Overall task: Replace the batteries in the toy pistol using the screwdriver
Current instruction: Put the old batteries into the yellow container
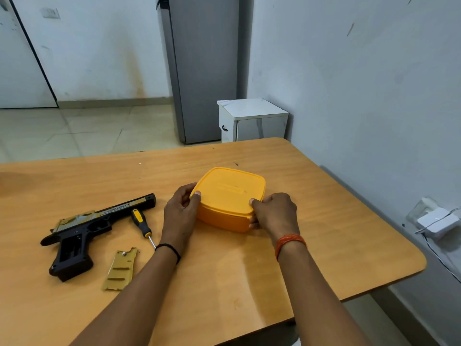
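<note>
Lying on its side at the left of the wooden table [324, 233]: toy pistol [84, 228], black with gold slide, barrel pointing toward the centre, grip toward the near edge. Grip cavity showing open; contents not discernible. Resting flat just beside the grip, on the near side: gold battery cover [120, 269], detached, a screw sitting at its upper end. Lying between pistol barrel and left forearm: screwdriver [142, 226], yellow-and-black handle farther away, shaft pointing toward the near edge, tip close to the left wrist.

Sitting right of centre on the table: yellow lidded box [228, 198], lid in place. Gripping its left corner: left hand [180, 211], fingers curled round the side, thumb pressing on the lid's edge. Gripping its near right corner: right hand [274, 212], thumb on the lid rim, fingers curled under the rim against the wall. Both hands clasping the box; neither touching pistol, cover or screwdriver.

Showing on the left wrist: black band [171, 249]. Showing on the right wrist: orange thread [289, 242]. Standing beyond the table: small white cabinet [252, 119] beside a grey refrigerator [202, 68]. Hanging on the right wall: white adapter [437, 222] with cable.
</note>
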